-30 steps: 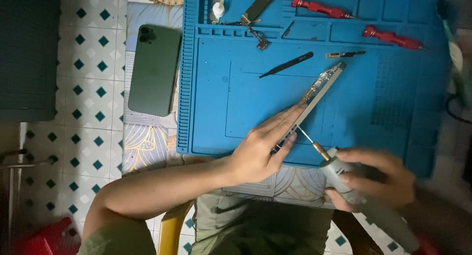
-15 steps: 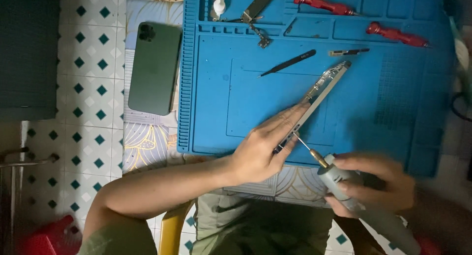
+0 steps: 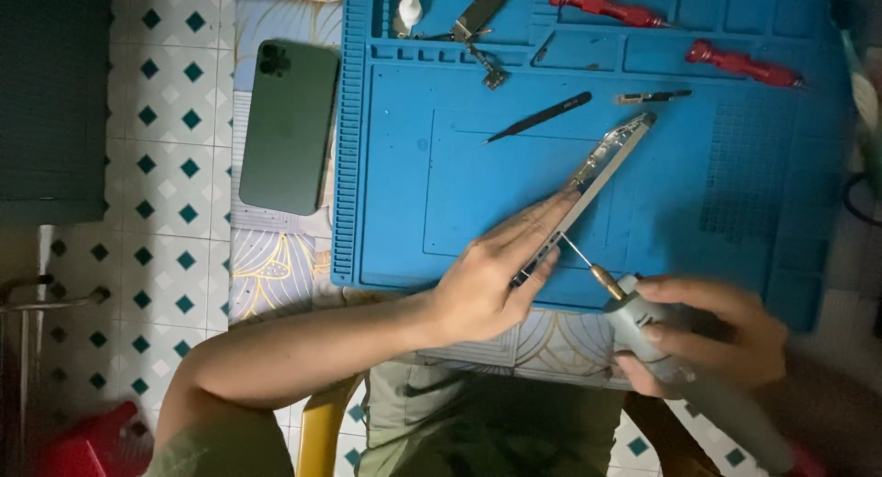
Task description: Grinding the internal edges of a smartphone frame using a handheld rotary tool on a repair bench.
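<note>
My left hand [image 3: 491,275] holds a metal phone frame [image 3: 599,169] on edge on the blue work mat [image 3: 459,174], fingers stretched along its side. My right hand [image 3: 707,330] grips a grey rotary tool [image 3: 680,371] at the mat's near edge. The tool's thin bit [image 3: 579,256] points up-left and meets the frame's lower part, just by my left fingertips.
A dark green phone [image 3: 287,128] lies face down left of the mat. On the mat lie black tweezers [image 3: 542,116], a small dark tool [image 3: 652,96], two red screwdrivers [image 3: 606,6] [image 3: 740,65] and a metal part [image 3: 482,13]. A red object [image 3: 87,440] sits at bottom left.
The right hand and rotary tool have shifted slightly, keeping the bit against the frame. The left hand holds the frame in the same place.
</note>
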